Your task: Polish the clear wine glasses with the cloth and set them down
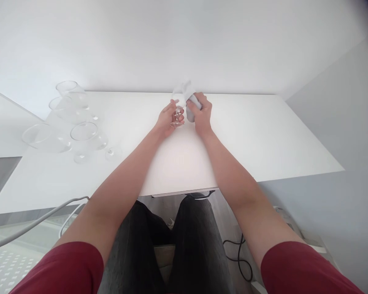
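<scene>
Left hand [167,118] grasps a stemmed glass [177,116] by its stem, fingers curled behind it; right hand [205,111] grips a bunched pale grey cloth [190,114], part of which lies at the bowl. Glass is located between the two hands, above the tabletop's far part. Long axis runs near to far: foot toward the wearer, bowl up and away; exact tilt cannot be judged. Tabletop [263,134]: white, smooth, extending on both sides of the hands. Pale wall [184,41] beyond the hands. Clear glasses [83,131] grouped left of left hand. Black cable [239,261] on floor [222,210], nearer the wearer than right hand.
</scene>
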Demonstrator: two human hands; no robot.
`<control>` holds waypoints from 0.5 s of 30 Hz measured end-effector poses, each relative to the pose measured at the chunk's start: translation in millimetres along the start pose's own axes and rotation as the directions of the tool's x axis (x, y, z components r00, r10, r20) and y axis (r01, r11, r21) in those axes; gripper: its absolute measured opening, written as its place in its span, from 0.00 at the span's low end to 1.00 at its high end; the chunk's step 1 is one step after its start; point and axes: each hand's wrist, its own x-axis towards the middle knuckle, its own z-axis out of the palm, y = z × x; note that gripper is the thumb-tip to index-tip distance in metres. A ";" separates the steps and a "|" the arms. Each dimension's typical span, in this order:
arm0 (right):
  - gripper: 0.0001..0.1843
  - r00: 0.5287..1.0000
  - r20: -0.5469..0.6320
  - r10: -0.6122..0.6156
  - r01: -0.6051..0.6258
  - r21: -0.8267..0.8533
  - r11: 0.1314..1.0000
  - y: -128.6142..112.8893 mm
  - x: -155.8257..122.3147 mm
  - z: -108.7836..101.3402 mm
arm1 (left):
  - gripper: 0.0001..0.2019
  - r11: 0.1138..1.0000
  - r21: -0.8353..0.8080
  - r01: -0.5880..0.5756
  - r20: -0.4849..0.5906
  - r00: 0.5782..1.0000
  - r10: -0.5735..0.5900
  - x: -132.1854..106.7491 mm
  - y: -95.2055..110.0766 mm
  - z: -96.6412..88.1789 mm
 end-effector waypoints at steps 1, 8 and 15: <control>0.18 0.997 -0.052 -0.061 0.058 -0.050 0.997 2.9 -0.6 3.4 | 0.25 0.999 -0.038 0.002 -0.028 1.000 -0.003 -0.4 1.3 0.8; 0.22 0.943 -0.272 -0.190 0.170 -0.095 0.981 21.7 5.2 12.9 | 0.21 0.984 -0.151 0.097 -0.003 0.995 -0.099 -3.3 5.7 -1.1; 0.14 0.964 -0.030 -0.263 0.261 -0.060 0.963 2.7 -7.0 27.5 | 0.20 0.927 -0.364 0.089 -0.085 0.988 -0.128 6.9 5.7 -5.7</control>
